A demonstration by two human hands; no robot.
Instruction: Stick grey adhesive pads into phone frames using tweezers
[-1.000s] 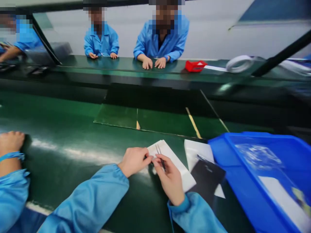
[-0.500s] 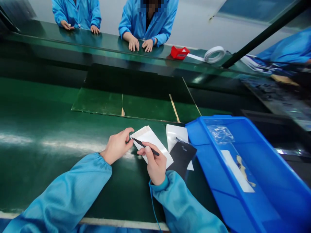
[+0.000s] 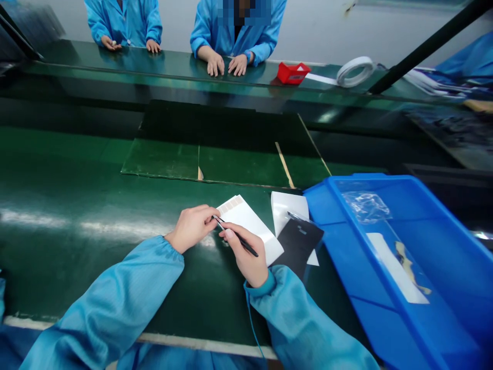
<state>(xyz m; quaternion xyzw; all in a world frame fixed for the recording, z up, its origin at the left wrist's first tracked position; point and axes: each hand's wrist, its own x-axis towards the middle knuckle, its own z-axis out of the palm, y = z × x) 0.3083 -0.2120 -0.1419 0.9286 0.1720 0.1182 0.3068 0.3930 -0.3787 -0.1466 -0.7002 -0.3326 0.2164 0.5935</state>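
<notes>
Black tweezers [image 3: 246, 245] are held in my right hand [image 3: 248, 257], over a white sheet [image 3: 252, 221] that bears a row of pale beige patches along its far left edge. The tweezers' tips point left and meet the fingers of my left hand [image 3: 193, 226]. That hand is closed, thumb and forefinger pinched by the sheet's left corner. Whatever sits between those fingers is too small to make out. To the right of the sheet, a dark flat piece [image 3: 296, 241] in clear film lies partly over another white sheet [image 3: 283, 203].
A blue bin [image 3: 346, 288] stands at right, holding crumpled clear film [image 3: 365, 205] and a white strip [image 3: 396, 267]. A green board [image 3: 231, 164] lies beyond my hands. Across the bench, two people in blue sit near a red tape holder [image 3: 293, 73] and a white roll [image 3: 355, 72].
My left thumb and forefinger have closed together at the tweezers' tips; they were spread apart before. The whole view has shifted slightly.
</notes>
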